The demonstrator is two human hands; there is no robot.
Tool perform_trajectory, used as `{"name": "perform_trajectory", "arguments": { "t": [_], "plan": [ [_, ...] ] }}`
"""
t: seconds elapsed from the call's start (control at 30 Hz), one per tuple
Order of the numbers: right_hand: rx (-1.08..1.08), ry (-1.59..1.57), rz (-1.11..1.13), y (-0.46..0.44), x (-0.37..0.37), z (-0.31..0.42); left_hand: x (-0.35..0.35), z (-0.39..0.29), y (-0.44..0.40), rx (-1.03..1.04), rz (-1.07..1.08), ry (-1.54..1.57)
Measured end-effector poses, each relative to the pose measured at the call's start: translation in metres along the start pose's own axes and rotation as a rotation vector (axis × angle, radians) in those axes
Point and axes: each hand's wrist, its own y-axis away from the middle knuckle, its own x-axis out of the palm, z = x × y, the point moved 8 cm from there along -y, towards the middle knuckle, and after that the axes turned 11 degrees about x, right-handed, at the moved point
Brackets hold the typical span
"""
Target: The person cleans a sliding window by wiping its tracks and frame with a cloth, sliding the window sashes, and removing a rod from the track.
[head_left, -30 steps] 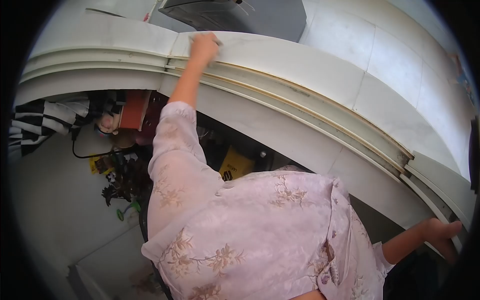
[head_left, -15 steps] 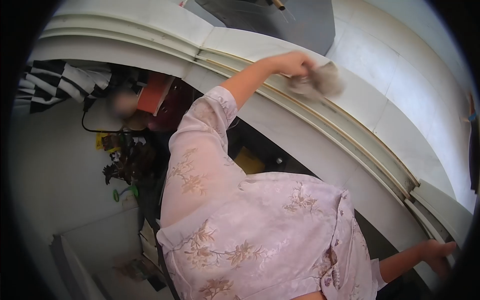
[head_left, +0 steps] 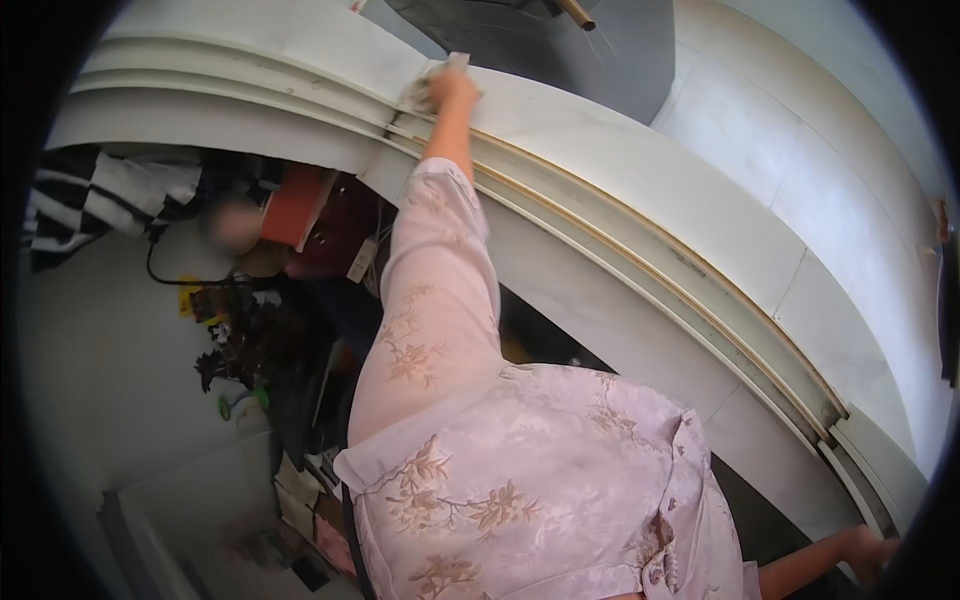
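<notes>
My left hand is closed on a crumpled, pale grey rag. It presses the rag on the white marble-like sill, at the upper end of the sliding-window track. Part of the rag is hidden behind the fingers. My right hand is at the lower right, near the lower end of the track. Its fingers are blurred and in the dark edge of the view, so their grip does not show.
A dark grey surface with a brown stick lies beyond the sill. On the left are a black-and-white checked cloth, an orange-red box, dark plant-like leaves and loose papers. A blurred round patch is near the box.
My left hand has swept the rag up and left along the track to the sill's upper part. My right hand has shifted slightly down and left in view.
</notes>
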Motion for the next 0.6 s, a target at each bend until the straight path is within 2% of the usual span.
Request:
{"name": "perform_trajectory", "arguments": {
  "t": [0.03,0.07,0.1,0.13,0.17,0.27,0.3,0.37,0.43,0.47,0.53,0.57,0.6],
  "plan": [
    [-0.004,0.04,-0.007,-0.002,-0.002,-0.014,0.017,-0.03,-0.013,0.202,-0.112,-0.017],
    [-0.008,0.078,-0.009,-0.005,-0.006,-0.018,0.013,-0.076,-0.006,0.361,-0.023,0.166],
    [-0.019,0.085,-0.002,-0.008,-0.01,-0.013,0.03,-0.1,-0.009,0.387,0.105,0.816],
    [-0.069,0.045,-0.014,-0.009,-0.013,-0.004,0.027,-0.122,0.003,0.238,0.246,1.2],
    [-0.118,0.006,-0.033,-0.01,-0.014,0.007,0.014,-0.128,0.008,0.242,0.249,1.208],
    [-0.261,-0.112,-0.076,-0.009,-0.013,0.038,-0.009,-0.111,0.023,0.105,0.28,1.577],
    [-0.273,-0.13,-0.091,-0.008,-0.014,0.039,-0.013,-0.093,0.023,0.108,0.28,1.579],
    [-0.298,-0.165,-0.121,-0.006,-0.015,0.041,-0.012,-0.055,0.026,0.27,0.185,1.02],
    [-0.318,-0.051,-0.1,-0.006,-0.012,0.032,-0.001,-0.071,0.062,0.496,0.2,0.368],
    [-0.308,-0.003,-0.076,-0.005,-0.01,0.034,-0.013,-0.096,0.086,0.491,0.162,0.414],
    [-0.27,0.023,0.058,-0.011,0.0,0.039,0.005,-0.143,0.109,0.63,0.417,0.934],
    [-0.251,0.038,0.124,-0.012,0.005,0.042,-0.008,-0.163,0.127,0.473,0.606,1.238],
    [-0.256,-0.027,0.091,-0.013,0.005,0.046,-0.013,-0.17,0.128,0.432,0.592,1.374]
  ]
}}
